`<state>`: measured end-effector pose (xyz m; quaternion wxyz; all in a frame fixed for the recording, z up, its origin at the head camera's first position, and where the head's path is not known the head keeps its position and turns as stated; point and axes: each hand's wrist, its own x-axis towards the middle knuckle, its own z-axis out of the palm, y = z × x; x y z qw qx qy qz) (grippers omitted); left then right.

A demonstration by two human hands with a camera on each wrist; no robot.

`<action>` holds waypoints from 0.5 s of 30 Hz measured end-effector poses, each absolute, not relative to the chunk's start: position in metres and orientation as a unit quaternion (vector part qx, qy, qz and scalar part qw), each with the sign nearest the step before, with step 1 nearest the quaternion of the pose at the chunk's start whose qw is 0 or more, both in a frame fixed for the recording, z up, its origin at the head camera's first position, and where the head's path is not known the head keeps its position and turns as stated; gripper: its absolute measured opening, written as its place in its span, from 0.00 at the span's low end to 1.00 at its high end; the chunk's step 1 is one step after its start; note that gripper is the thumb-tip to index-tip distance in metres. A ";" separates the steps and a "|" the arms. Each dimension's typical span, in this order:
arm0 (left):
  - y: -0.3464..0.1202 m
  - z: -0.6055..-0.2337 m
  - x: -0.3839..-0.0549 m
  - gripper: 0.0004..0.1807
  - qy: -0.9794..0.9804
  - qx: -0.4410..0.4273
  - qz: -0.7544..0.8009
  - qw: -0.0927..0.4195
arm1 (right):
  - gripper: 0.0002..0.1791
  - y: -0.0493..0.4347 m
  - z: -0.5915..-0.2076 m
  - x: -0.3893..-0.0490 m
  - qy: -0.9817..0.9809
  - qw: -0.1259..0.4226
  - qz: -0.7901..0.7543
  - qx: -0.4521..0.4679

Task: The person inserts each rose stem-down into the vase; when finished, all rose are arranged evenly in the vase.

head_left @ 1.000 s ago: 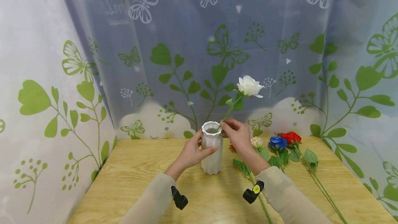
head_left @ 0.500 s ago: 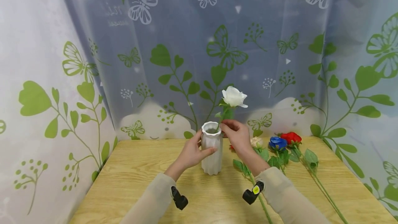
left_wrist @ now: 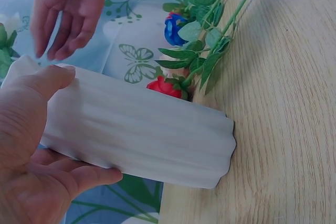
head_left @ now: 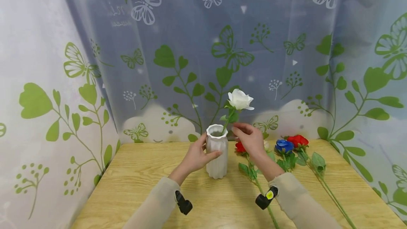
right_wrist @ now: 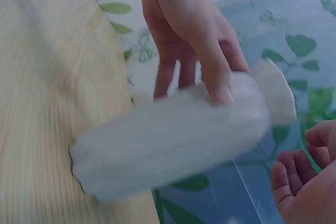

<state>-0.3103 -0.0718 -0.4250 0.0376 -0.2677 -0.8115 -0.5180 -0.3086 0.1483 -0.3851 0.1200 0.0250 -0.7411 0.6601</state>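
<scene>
A white ribbed vase (head_left: 217,165) stands upright on the table, and my left hand (head_left: 198,154) grips its upper body, thumb on the near side. The left wrist view shows the same vase (left_wrist: 142,124) between thumb and fingers. A white rose (head_left: 240,99) leans out of the vase mouth to the right, its stem inside and the stem's lower end hidden. Just right of the rim, my right hand (head_left: 249,139) is apart from the stem, fingers loosely bent and holding nothing. The right wrist view has this hand (right_wrist: 310,177) beside the vase mouth.
On the table's right lie a red rose (head_left: 240,147), a pale rose (head_left: 266,146) partly behind my right hand, a blue rose (head_left: 284,146) and another red rose (head_left: 298,140). Their stems run toward the front edge. A printed curtain (head_left: 190,17) encloses the wooden table (head_left: 143,183).
The white rose has dropped lower into the vase and moved left. My right hand has let go of its stem and drawn back to the right. My left hand has stayed on the vase.
</scene>
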 end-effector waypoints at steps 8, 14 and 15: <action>-0.071 -0.426 -0.311 0.43 -0.810 -0.265 -0.521 0.039 | 0.23 0.206 -0.384 -0.304 -0.747 0.107 0.656 0.011; -0.071 -0.425 -0.309 0.43 -0.810 -0.264 -0.523 0.038 | 0.26 0.255 -0.389 -0.300 -0.754 0.116 0.646 -0.012; -0.071 -0.425 -0.309 0.43 -0.809 -0.264 -0.524 0.039 | 0.26 0.263 -0.391 -0.300 -0.756 0.117 0.644 -0.016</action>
